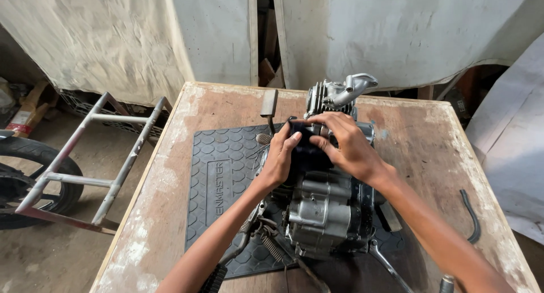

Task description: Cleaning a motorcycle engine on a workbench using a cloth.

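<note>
While both bare hands work on top of it, a grey motorcycle engine [326, 205] sits on a black rubber mat [226, 185] laid across a worn wooden bench [430, 151]. The left hand [280, 160] presses a dark cloth [309, 148] against the engine's upper side, fingers curled over the cloth's left edge, so its grip is narrow & closed on the fabric. The right hand [345, 143] lies over the cloth from the other side w/ fingers spread flat, touching it; whether that grip actually pinches the fabric cannot be told. Behind the hands, the finned cylinder head [340, 95] w/ a pale metal intake pipe points toward the far bench edge. A kick lever [268, 109] juts up just left of the cloth. The mat bears raised lettering along its left strip, running lengthwise, same black as the mat. A curved black rubber strip [473, 216] lies on the bench's right part, well apart from the engine. Left of the bench: a metal frame [96, 157], a motorcycle tyre [34, 177], and a cardboard package [25, 114] w/ a red-and-white label on the floor by the wall.
</note>
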